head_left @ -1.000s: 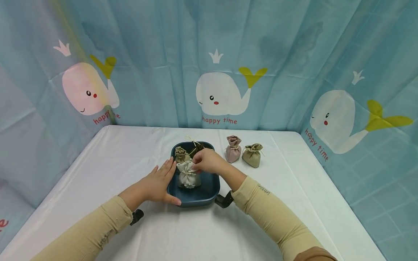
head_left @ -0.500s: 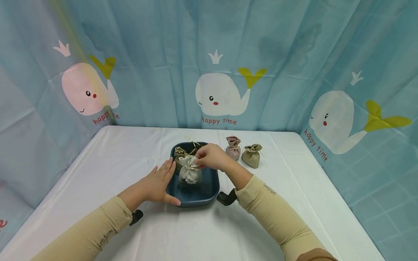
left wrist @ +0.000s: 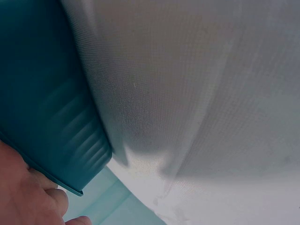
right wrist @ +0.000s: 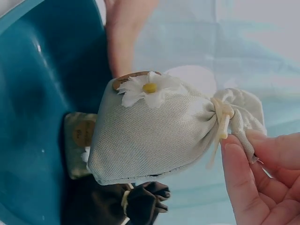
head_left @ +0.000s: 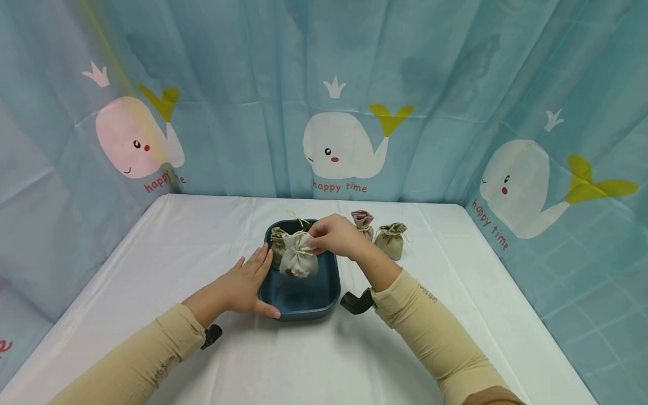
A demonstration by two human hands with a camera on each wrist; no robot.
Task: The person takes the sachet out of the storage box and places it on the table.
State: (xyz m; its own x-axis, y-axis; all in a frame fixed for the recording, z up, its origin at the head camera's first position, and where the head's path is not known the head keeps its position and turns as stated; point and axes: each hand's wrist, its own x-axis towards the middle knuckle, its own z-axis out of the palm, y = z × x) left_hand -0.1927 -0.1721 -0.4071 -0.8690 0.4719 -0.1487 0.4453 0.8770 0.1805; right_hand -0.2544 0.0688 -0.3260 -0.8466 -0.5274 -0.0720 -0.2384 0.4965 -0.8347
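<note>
My right hand (head_left: 331, 235) pinches the tied neck of a pale grey drawstring pouch (head_left: 298, 259) and holds it lifted above a dark teal tray (head_left: 329, 298). In the right wrist view the pouch (right wrist: 154, 131) bears a white daisy and hangs from my fingertips (right wrist: 243, 178) over the tray (right wrist: 33, 117). An olive pouch (head_left: 277, 237) and a dark pouch (right wrist: 140, 199) lie at the tray's far end. My left hand (head_left: 248, 281) rests flat against the tray's left rim, thumb at its near corner; the left wrist view shows the tray wall (left wrist: 51, 103) beside that hand (left wrist: 28, 192).
A pink pouch (head_left: 362, 221) and an olive-tan pouch (head_left: 391, 240) stand on the white tablecloth (head_left: 202, 236) to the right of the tray. A blue whale-print curtain (head_left: 334, 112) encloses the table on three sides.
My right hand has lifted the pale grey pouch up out of the tray and slightly away from me. The left hand has stayed on the tray's rim.
</note>
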